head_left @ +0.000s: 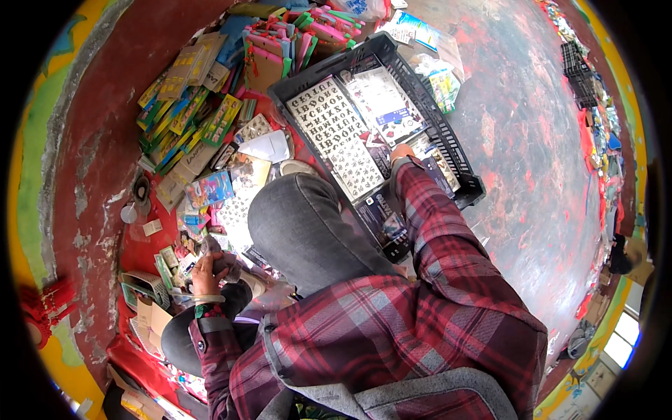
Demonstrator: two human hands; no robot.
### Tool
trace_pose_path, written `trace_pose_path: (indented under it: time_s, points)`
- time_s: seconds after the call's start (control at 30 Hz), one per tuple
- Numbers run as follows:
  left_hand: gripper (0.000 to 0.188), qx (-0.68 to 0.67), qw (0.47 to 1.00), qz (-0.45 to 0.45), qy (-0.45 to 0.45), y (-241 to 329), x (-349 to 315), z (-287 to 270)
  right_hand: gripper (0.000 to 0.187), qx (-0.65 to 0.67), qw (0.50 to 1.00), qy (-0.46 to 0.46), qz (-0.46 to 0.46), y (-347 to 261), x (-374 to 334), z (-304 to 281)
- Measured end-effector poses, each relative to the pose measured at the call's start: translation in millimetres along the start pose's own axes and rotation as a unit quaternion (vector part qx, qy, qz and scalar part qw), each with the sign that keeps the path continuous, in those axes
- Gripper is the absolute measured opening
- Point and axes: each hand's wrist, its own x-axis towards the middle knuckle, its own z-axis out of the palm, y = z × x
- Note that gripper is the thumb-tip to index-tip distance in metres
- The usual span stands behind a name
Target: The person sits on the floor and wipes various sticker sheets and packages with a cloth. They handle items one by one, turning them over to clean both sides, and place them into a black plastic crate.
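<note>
My left hand [206, 274] is low on the left beside my knee, its fingers closed round a small greyish item [225, 264] that looks wrapped in clear plastic; its kind is unclear. My right hand [402, 152] reaches into a black plastic crate [470, 183] and rests by the flat packs there; its fingertips are mostly hidden. The crate holds sheets of black letters [312, 115], a white sheet of small dark motifs [355, 166], a white-and-blue pack [385, 105] and dark printed packs [381, 215].
Yellow-green boxes [183, 126] lie stacked at the left, near pink and green bundles [269, 52]. Loose cards and packets [208, 190] cover the floor beside my knee [297, 231]. A small basket [145, 285] stands low left. More goods and a black crate [579, 80] line the far right wall.
</note>
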Motion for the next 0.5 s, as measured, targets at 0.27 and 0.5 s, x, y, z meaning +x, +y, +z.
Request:
trace_pose_path:
  time_s: [0.27,0.5]
  points:
    - [0.033,-0.047,0.997,-0.053,-0.005,2,8,4,0.027,-0.041,0.999,0.004,-0.014,31,39,34]
    - [0.032,-0.090,0.991,-0.096,0.009,0,1,0,0.021,-0.013,0.998,0.023,-0.061,26,-6,4]
